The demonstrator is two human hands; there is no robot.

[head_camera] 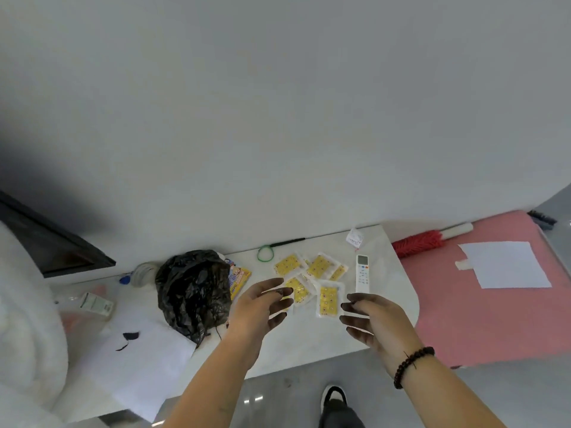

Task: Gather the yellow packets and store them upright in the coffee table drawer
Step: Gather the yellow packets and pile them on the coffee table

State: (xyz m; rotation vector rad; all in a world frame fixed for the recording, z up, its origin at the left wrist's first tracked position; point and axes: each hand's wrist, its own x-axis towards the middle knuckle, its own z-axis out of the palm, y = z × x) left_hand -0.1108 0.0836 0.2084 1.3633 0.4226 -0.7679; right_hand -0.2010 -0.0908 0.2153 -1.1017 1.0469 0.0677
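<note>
Left hand (262,304): open, fingers spread and lightly bent, holding nothing, over the near-left edge of the packet cluster.
Right hand (367,319): open, empty, palm turned inward, just right of the nearest packet; a dark bead bracelet (414,366) on the wrist.
Yellow packets (309,279): five or so flat sachets, loosely scattered and partly overlapping on the white desk (309,344), between the black plastic bag (193,291) and the white remote (362,273).
Drawer: not in view.
Risk, slipping: the packets look thin and glossy with clear sealed borders; swept together on the smooth desk they may fan out or slide from a loose grip.
Risk, strays: a scoop from the right could drag the remote along; the far packets may be missed.
Risk, storing: limp flat sachets will likely topple unless packed together on edge.
Textures: bag crinkled and shiny; desk hard and pale; pink mat (482,304) on the right looks soft.
</note>
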